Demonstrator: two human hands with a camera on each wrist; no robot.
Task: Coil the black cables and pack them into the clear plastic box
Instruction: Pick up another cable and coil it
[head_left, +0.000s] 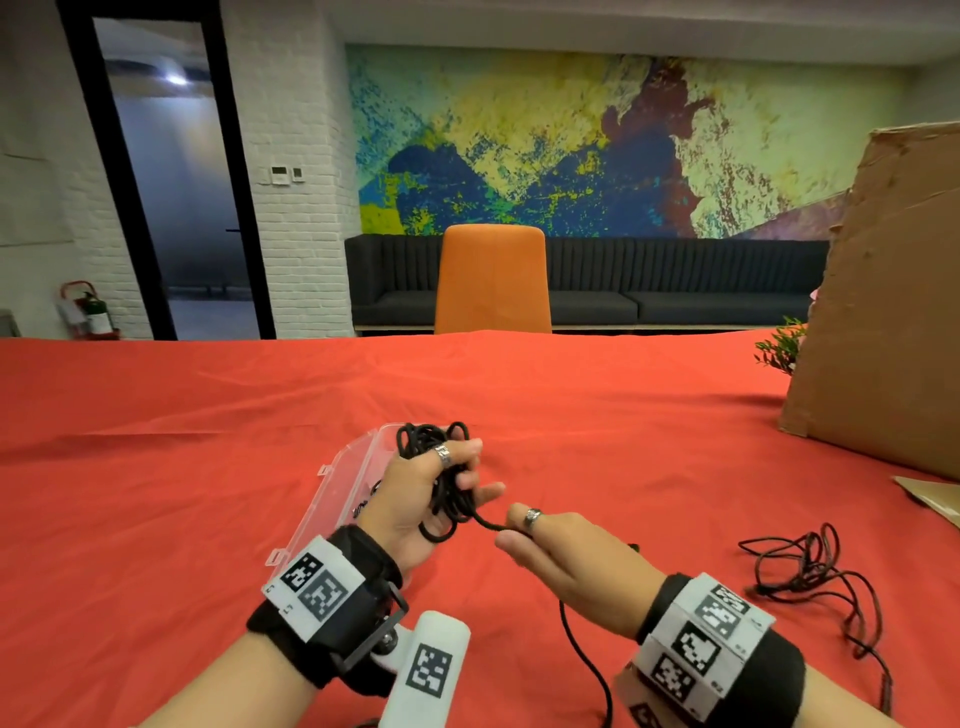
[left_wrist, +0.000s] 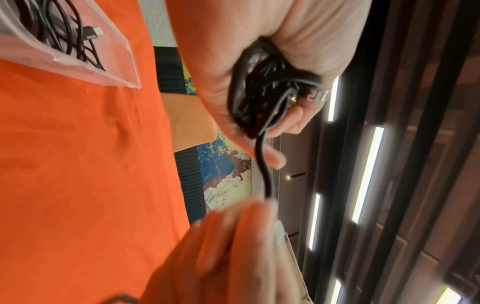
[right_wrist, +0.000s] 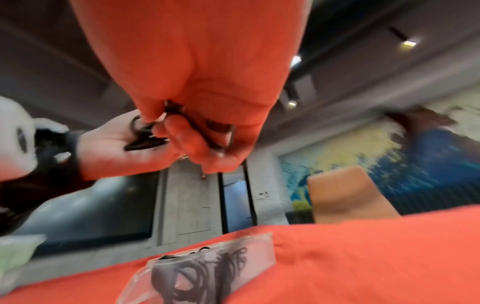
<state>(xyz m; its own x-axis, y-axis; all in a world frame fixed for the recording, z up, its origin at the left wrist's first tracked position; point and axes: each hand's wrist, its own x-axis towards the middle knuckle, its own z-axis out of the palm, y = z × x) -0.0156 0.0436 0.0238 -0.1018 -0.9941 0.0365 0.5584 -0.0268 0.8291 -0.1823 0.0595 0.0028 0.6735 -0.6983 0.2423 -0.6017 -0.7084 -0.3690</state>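
- Nearest the head camera, the left hand (head_left: 415, 499) is raised over the red tablecloth (head_left: 208, 415), its fingers (head_left: 467, 449) curled round a bundle of coiled black cable (head_left: 441, 467); loops stick out above and below the fist.
- One strand leaves the bundle and runs to the right hand (head_left: 561, 556), whose thumb and forefinger pinch it; the other fingers there lie loosely bent, and the wrist views are too blurred to say more.
- Below the right hand the cable's free end (head_left: 587, 660) trails down to the near edge of the table.
- Just behind the left hand the clear plastic box (head_left: 343, 483) lies open on the cloth, with dark cable already inside (left_wrist: 64, 35).
- Another loose black cable (head_left: 815, 582) sprawls on the cloth to the right, well apart from the box.
- A cardboard box (head_left: 883, 312) stands at the far right.
- Beyond the table are an orange chair (head_left: 493, 280), a dark sofa (head_left: 675, 291) and a bright mural (head_left: 571, 145).
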